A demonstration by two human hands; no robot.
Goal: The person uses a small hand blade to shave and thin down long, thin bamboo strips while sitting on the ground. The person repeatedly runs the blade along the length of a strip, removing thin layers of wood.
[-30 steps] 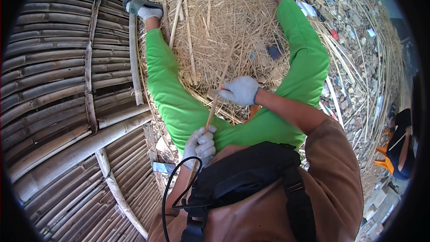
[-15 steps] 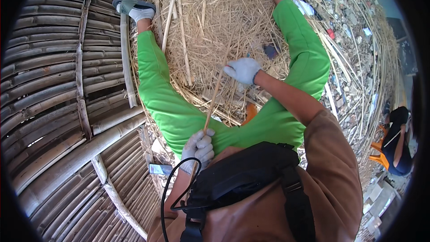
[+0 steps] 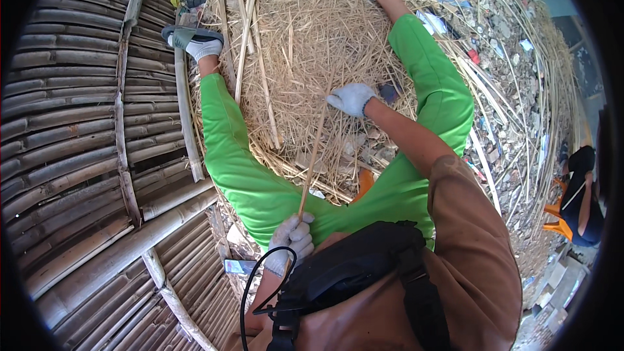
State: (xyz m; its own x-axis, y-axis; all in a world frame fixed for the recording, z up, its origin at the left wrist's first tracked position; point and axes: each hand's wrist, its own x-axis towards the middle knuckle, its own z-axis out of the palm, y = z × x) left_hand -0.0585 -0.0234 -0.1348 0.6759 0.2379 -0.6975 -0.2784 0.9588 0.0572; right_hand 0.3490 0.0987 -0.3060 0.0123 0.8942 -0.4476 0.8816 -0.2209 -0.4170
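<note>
A long thin bamboo strip (image 3: pixel 315 149) slants up and away from my lap between my spread legs. My left hand (image 3: pixel 292 240), in a white knit glove, is closed around its near part, beside the black waist bag (image 3: pixel 351 266). Farther along, my gloved right hand (image 3: pixel 351 99) pinches the strip between thumb and fingers. Whether those fingers hold anything besides the strip is hidden. Beyond the right hand, the strip's far end blends into the straw-like shavings (image 3: pixel 312 32) on the ground.
A slatted bamboo wall or panel (image 3: pixel 58 123) stands along my left. A phone (image 3: pixel 240 266) lies near its edge. Long bamboo strips (image 3: pixel 250 32) lie ahead, and rubble (image 3: pixel 500 32) covers the right side. At far right sits another person (image 3: pixel 578 201) on an orange seat.
My right hand has slid farther away along the strip, widening the gap between my hands. The left hand keeps its grip near my lap. The whole view has tilted slightly.
</note>
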